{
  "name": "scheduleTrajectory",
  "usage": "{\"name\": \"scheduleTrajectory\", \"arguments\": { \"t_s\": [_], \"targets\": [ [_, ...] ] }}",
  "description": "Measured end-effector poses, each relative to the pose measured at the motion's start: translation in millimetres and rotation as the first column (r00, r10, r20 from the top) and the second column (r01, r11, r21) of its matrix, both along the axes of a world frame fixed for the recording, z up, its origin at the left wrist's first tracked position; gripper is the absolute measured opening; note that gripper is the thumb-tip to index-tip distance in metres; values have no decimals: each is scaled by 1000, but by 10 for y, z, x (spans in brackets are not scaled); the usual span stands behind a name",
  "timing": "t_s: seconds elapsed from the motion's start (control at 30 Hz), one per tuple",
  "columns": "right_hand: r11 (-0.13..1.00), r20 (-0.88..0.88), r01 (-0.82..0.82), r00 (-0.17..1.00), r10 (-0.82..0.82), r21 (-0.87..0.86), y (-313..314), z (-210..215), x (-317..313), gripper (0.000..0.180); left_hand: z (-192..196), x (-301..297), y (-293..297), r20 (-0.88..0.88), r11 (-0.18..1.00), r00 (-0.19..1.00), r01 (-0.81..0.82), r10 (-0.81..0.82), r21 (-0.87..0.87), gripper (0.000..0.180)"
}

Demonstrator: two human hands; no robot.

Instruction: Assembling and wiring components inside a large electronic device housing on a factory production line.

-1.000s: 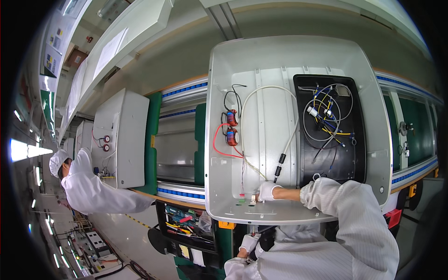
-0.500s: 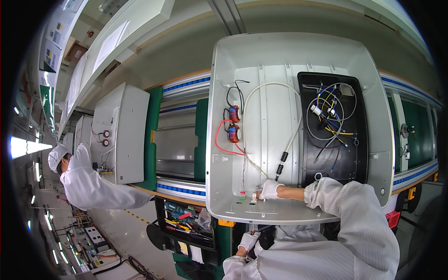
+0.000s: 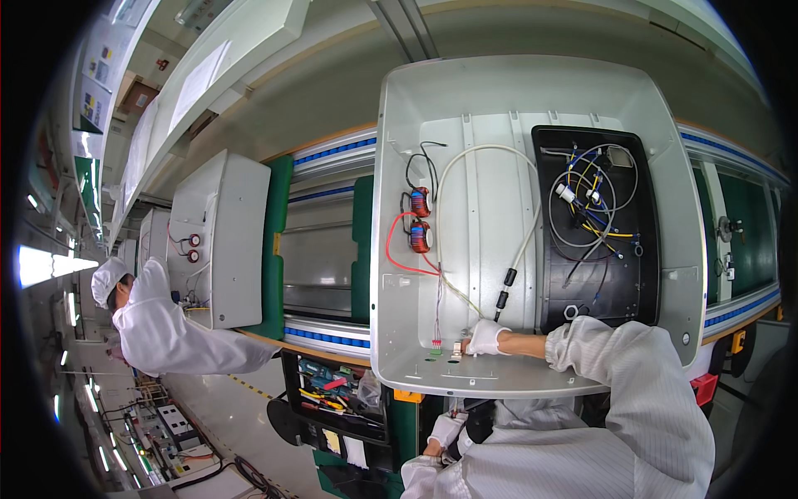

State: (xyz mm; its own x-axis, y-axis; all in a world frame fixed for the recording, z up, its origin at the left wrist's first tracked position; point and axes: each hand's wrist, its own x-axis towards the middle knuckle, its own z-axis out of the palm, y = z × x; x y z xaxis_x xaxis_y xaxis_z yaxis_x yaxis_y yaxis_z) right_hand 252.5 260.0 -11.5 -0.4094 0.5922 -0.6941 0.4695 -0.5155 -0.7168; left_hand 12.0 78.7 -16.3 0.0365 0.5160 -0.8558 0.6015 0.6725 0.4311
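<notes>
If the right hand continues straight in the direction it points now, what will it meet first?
The right hand points leftward along the white housing's lower edge. It would probably first meet the small white connector at its fingertips, then the green-tipped thin wires; depth is uncertain.

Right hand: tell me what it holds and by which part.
The right hand pinches a small white connector at its right end, low inside the white casing. The grip itself is too small to make out.

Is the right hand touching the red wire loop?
No, the right hand rests near the bottom edge of the white housing, below and apart from the red wire loop.
</notes>
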Motion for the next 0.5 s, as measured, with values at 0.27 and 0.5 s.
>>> {"name": "scheduleTrajectory", "arguments": {
  "t_s": [0.27,0.5],
  "targets": [
    [1000,56,-21,998,20,18,-16,-78,-20,20,147,26,-104,388,613,475,-646,790,-455,12],
    [1000,33,-9,999,8,22,3,0,-18,27,337,-12,-35,422,839,726,-495,542,-226,22]
  ]
}}
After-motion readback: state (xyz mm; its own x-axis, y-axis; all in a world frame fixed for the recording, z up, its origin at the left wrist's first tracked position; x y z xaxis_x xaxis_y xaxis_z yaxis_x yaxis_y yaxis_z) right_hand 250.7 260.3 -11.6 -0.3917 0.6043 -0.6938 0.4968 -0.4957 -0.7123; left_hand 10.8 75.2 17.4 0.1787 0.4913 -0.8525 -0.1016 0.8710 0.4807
